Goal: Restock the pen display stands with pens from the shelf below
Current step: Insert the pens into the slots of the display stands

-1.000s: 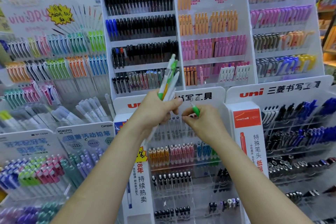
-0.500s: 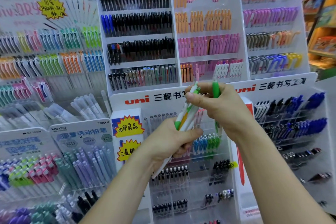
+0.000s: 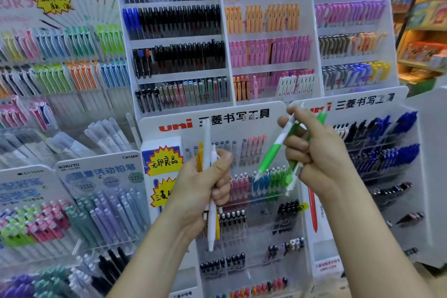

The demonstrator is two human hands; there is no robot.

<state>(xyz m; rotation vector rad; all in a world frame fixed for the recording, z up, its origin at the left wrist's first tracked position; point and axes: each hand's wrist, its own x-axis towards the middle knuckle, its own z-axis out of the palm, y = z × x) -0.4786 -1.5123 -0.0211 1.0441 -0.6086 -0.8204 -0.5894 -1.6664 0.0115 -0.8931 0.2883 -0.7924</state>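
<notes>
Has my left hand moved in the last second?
Yes, downward. The left hand, gripping white and yellow pens, covered the white uni header sign a second ago; now it sits below it.

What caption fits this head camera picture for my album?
Left hand grips white and yellow pens; right hand holds green pens before a uni stand.

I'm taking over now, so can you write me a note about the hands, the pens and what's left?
Left hand: grips white and yellow pens, upright.
Right hand: grips green pens, tilted, in front of the uni stand.
Done: pens are in hand; none is in a slot yet.
Left: probably slot the greens into the green row, then the rest.
</notes>
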